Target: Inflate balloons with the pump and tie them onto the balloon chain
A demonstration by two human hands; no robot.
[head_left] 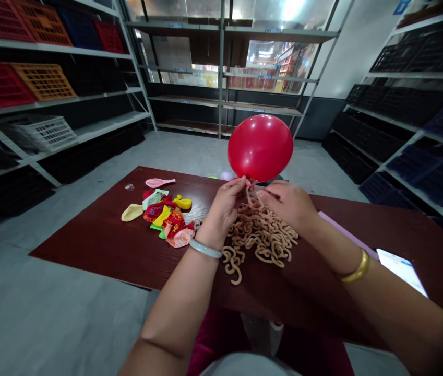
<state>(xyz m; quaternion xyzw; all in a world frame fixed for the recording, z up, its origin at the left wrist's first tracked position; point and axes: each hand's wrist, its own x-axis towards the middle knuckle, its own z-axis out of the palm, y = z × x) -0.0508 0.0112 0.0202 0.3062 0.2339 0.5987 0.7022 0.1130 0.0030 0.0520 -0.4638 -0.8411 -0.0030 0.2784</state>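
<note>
An inflated red balloon (260, 147) floats just above the dark red table (99, 240), held at its neck. My left hand (224, 204) pinches that neck from the left, fingers closed. From the right, my right hand (287, 204) meets it, fingers closed on a tan rubber band at the balloon's knot. Under both hands lies a heap of tan rubber bands (258, 237). A pile of flat balloons (164, 215) in red, yellow, green and pink rests left of my left hand, and one pink flat balloon (159, 182) lies apart behind it.
A phone (401, 270) with a lit screen lies on the table at the right, beside a pale pink strip (346, 235). Metal shelves with red, orange, white and black crates (43, 81) line both walls. Grey floor surrounds the table.
</note>
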